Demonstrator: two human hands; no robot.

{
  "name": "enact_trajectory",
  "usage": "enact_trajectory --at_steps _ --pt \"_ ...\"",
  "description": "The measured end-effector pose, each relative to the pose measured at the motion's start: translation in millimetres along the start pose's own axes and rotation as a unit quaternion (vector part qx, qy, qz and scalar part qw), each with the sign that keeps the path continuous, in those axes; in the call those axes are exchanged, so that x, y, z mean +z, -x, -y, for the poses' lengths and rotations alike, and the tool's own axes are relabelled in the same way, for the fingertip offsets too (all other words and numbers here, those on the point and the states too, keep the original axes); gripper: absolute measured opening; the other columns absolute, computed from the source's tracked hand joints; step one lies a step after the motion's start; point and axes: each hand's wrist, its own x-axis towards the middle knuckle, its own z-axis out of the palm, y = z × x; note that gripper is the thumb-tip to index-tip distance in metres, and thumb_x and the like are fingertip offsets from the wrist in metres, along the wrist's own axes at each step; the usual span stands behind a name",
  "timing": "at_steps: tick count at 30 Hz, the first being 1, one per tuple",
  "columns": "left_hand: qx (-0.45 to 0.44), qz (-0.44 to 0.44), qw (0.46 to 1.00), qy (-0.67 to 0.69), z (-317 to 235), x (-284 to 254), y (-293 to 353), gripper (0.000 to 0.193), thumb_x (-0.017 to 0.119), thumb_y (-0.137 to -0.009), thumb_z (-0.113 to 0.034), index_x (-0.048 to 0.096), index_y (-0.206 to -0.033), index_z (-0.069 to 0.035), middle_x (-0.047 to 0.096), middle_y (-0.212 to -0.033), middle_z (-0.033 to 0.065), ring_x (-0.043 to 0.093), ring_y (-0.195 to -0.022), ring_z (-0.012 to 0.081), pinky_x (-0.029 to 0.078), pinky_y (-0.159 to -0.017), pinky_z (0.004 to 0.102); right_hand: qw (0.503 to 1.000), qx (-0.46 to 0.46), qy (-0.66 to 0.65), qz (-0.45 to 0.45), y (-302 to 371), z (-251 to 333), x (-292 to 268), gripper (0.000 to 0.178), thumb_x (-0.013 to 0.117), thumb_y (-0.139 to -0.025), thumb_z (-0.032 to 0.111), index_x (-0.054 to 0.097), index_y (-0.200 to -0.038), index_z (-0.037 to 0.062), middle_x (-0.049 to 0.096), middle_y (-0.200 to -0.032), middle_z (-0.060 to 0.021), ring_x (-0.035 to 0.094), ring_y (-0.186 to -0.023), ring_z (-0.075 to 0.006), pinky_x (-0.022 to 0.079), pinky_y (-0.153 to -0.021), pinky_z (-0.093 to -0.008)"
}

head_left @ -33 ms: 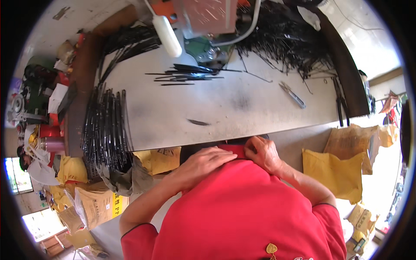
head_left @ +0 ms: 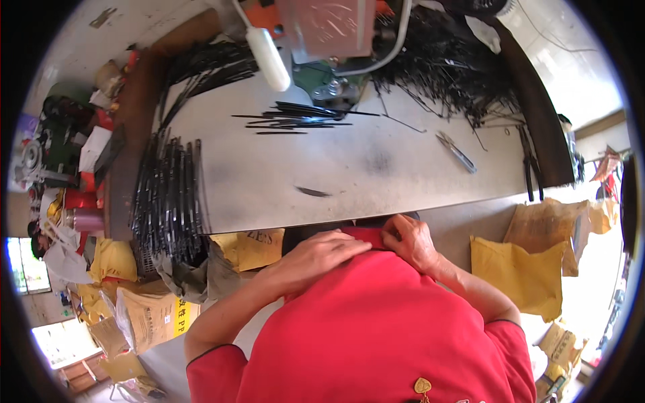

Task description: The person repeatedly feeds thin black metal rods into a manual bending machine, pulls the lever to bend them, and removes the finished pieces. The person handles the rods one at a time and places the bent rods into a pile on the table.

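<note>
- Little had moved since the earlier frame: the whole view had slid slightly, most visibly toward the right and downward around the pale grey metal worktable, probably from a small head movement, and the things on it kept their places relative to one another.
- The red short-sleeved shirt was on the person's body, its lower front edge gathered between the hands, just below the table's near edge.
- The left hand lay flat on the cloth, fingers extended and close together, pointing toward the right hand.
- The right hand was curled, thumb and fingertips drawn together, seemingly pinching the shirt's edge; how much cloth it held I could not tell.
- Handling that edge well, I judged, called for a flat, light left palm to keep the cloth smooth, a small, firm pinch on the right, and knuckles clear of the table's edge.
- On the table, a loose bundle of thin black strips, a single short black sliver and a pair of slim metal snips lay apart from both hands, so nothing there crowded the work.
</note>
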Motion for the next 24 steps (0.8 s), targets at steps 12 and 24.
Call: enact_trajectory --at_steps 12,24 --pt "0.052 -0.037 0.988 -0.142 5 12 10 0.024 0.053 -0.08 -0.011 0.061 -0.102 -0.004 0.06 -0.1 0.0065 0.054 -0.095 0.0239 0.048 -0.083 0.0332 0.999 -0.03 0.004 -0.041 -29 -51 44 0.035 0.065 -0.075 0.025 0.063 -0.102 0.002 0.065 -0.085 -0.0158 0.059 -0.078 -0.0361 0.046 -0.079 -0.0437" --pt "0.029 -0.182 0.923 -0.336 2 25 23 0.01 0.059 -0.068 -0.019 0.06 -0.069 -0.009 0.055 -0.086 0.0042 0.051 -0.09 0.0212 0.045 -0.079 0.0346 0.999 0.02 -0.003 -0.026 28 -30 3 0.025 0.063 -0.083 0.024 0.061 -0.079 -0.0004 0.061 -0.074 -0.0186 0.056 -0.066 -0.0343 0.043 -0.062 -0.0436"
